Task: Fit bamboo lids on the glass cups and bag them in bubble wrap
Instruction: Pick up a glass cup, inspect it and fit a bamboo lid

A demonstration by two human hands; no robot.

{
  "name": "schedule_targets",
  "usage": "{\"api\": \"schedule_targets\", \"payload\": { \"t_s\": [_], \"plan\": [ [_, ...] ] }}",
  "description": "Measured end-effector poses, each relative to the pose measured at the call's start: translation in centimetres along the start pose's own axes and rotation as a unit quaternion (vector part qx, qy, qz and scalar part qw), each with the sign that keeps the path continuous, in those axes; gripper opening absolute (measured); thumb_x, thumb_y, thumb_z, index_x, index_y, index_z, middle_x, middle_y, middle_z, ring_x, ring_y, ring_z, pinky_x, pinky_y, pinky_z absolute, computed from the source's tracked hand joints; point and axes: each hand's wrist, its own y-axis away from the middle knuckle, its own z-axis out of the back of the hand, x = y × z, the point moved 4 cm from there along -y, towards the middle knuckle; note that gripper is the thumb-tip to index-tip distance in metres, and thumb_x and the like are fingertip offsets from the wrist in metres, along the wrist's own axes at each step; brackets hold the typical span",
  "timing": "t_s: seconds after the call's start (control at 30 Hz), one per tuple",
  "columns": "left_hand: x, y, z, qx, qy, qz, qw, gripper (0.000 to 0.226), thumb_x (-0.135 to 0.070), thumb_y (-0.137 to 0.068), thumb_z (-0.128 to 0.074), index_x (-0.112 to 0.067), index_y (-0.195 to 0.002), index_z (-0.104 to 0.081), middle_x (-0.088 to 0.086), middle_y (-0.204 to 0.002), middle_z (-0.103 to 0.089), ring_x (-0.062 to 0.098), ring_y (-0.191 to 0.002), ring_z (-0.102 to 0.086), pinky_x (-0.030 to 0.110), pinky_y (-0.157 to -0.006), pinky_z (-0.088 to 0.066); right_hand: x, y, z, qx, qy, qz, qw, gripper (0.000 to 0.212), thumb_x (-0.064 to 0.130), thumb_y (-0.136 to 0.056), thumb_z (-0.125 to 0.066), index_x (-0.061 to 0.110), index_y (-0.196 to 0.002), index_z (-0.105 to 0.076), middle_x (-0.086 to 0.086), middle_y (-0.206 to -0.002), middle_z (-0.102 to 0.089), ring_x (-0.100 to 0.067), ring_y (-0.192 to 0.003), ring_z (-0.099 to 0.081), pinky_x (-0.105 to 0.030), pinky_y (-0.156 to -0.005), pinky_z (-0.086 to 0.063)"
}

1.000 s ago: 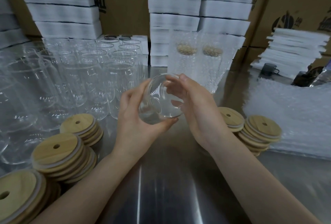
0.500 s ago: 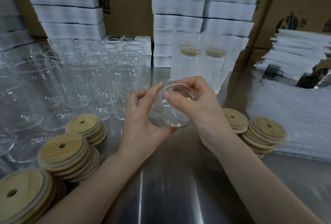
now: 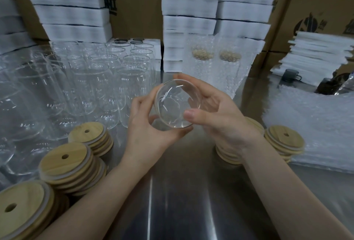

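A clear glass cup [image 3: 175, 103] is held over the steel table [image 3: 182, 191], tilted so its round end faces me. My left hand [image 3: 151, 130] curls around its left and underside. My right hand [image 3: 214, 113] grips it from the right, thumb pressed on the near rim and fingers behind. Bamboo lids with straw holes lie in stacks at the left [image 3: 67, 163] and at the right [image 3: 285, 140]. Bubble wrap bags [image 3: 314, 126] are piled at the right. Two bagged, lidded cups [image 3: 214, 63] stand behind my hands.
Several bare glass cups [image 3: 80, 82] crowd the left side of the table. White foam stacks [image 3: 191, 9] and cardboard boxes [image 3: 316, 9] line the back. A dark mug [image 3: 291, 75] sits at the far right beside foam sheets.
The cup has been turned in my hands, its round end now facing me more squarely. My right thumb has shifted onto the near rim.
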Motion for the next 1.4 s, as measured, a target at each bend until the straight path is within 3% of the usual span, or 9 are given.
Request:
{"api": "schedule_targets", "payload": {
  "t_s": [0.2, 0.37, 0.53, 0.67, 0.8, 1.03, 1.17, 1.3, 1.4],
  "plan": [
    [0.0, 0.0, 0.0, 0.015, 0.020, 0.004, 1.000, 0.086, -0.049, -0.047, -0.083, -0.040, -0.127, -0.056, -0.015, -0.123, -0.046, -0.014, -0.116, -0.050, 0.004, -0.086, -0.045, -0.3, -0.1, 0.3, -0.018, -0.070, -0.009, 0.997, 0.047, 0.007, -0.084, -0.059, 0.006, -0.131, -0.056, -0.008, -0.135, -0.061, -0.017, -0.129, -0.054, -0.031, -0.111, -0.040],
    [-0.1, 0.2, -0.1, 0.022, 0.013, 0.007, 1.000, 0.082, -0.050, -0.047, -0.083, -0.050, -0.124, -0.053, -0.016, -0.124, -0.047, -0.011, -0.117, -0.050, 0.007, -0.090, -0.046, -0.4, -0.1, 0.0, -0.115, -0.022, 0.003, 0.993, 0.039, 0.024, -0.080, -0.064, 0.010, -0.116, -0.066, -0.009, -0.121, -0.069, -0.020, -0.117, -0.063, -0.034, -0.105, -0.047],
    [-0.1, 0.4, -0.3, 0.025, -0.013, 0.003, 1.000, 0.088, -0.032, -0.051, -0.096, -0.042, -0.128, -0.055, -0.014, -0.121, -0.048, -0.008, -0.115, -0.051, 0.010, -0.090, -0.048, -0.4, 0.0, -0.3, -0.162, -0.015, 0.003, 0.987, 0.018, 0.009, -0.085, -0.067, 0.010, -0.103, -0.065, -0.002, -0.103, -0.073, -0.009, -0.097, -0.068, -0.022, -0.089, -0.053],
    [-0.6, 0.3, -0.2, 0.008, -0.061, -0.038, 0.997, 0.085, -0.017, -0.057, -0.093, -0.036, -0.128, -0.052, -0.012, -0.113, -0.047, -0.023, -0.104, -0.047, -0.003, -0.079, -0.039, 0.0, 0.4, -0.9, -0.146, 0.056, 0.016, 0.988, 0.039, 0.008, -0.070, -0.080, 0.014, -0.102, -0.058, -0.005, -0.113, -0.068, -0.011, -0.102, -0.066, -0.027, -0.090, -0.055],
    [-0.7, 0.4, -0.1, 0.008, -0.107, -0.050, 0.993, 0.086, -0.015, -0.059, -0.093, -0.023, -0.134, -0.053, 0.001, -0.115, -0.053, -0.026, -0.103, -0.044, -0.004, -0.084, -0.033, 0.1, 0.4, -1.1, -0.113, 0.094, 0.017, 0.989, 0.051, 0.002, -0.068, -0.084, 0.015, -0.106, -0.052, -0.004, -0.123, -0.061, -0.014, -0.115, -0.060, -0.037, -0.103, -0.048],
    [-0.6, 0.1, -0.5, 0.032, -0.038, -0.001, 0.999, 0.085, -0.020, -0.064, -0.089, -0.030, -0.138, -0.048, -0.008, -0.138, -0.054, 0.002, -0.129, -0.049, 0.026, -0.109, -0.040, -0.1, 0.2, -1.3, -0.016, 0.169, 0.024, 0.985, 0.056, 0.012, -0.071, -0.073, 0.023, -0.121, -0.052, 0.007, -0.127, -0.055, -0.010, -0.126, -0.050, -0.041, -0.112, -0.038],
    [-0.5, 0.1, -0.3, 0.047, -0.093, 0.010, 0.995, 0.101, -0.028, -0.062, -0.089, -0.044, -0.143, -0.032, -0.004, -0.127, -0.042, -0.025, -0.106, -0.040, 0.002, -0.091, -0.039, -0.2, 0.1, -0.7, -0.066, 0.104, 0.046, 0.991, 0.037, 0.016, -0.080, -0.063, 0.014, -0.117, -0.060, -0.004, -0.121, -0.061, -0.017, -0.118, -0.058, -0.039, -0.106, -0.044],
    [-0.2, 0.3, -0.3, 0.073, -0.163, 0.021, 0.984, 0.109, -0.021, -0.068, -0.090, -0.049, -0.148, -0.022, -0.001, -0.109, -0.049, -0.019, -0.092, -0.046, -0.003, -0.079, -0.035, -0.8, -0.1, -0.4, -0.145, 0.033, 0.059, 0.987, 0.022, 0.022, -0.090, -0.051, 0.011, -0.098, -0.068, -0.008, -0.115, -0.068, -0.018, -0.117, -0.060, -0.038, -0.108, -0.043],
    [0.1, 0.3, -0.4, 0.085, -0.134, 0.047, 0.986, 0.108, -0.012, -0.073, -0.086, -0.058, -0.145, -0.019, -0.007, -0.111, -0.060, 0.001, -0.095, -0.058, 0.011, -0.081, -0.045, -1.2, 0.0, -0.5, -0.178, 0.047, 0.069, 0.981, 0.013, 0.009, -0.092, -0.057, 0.011, -0.088, -0.070, -0.007, -0.116, -0.068, -0.011, -0.113, -0.062, -0.030, -0.100, -0.048]
  ]
}}
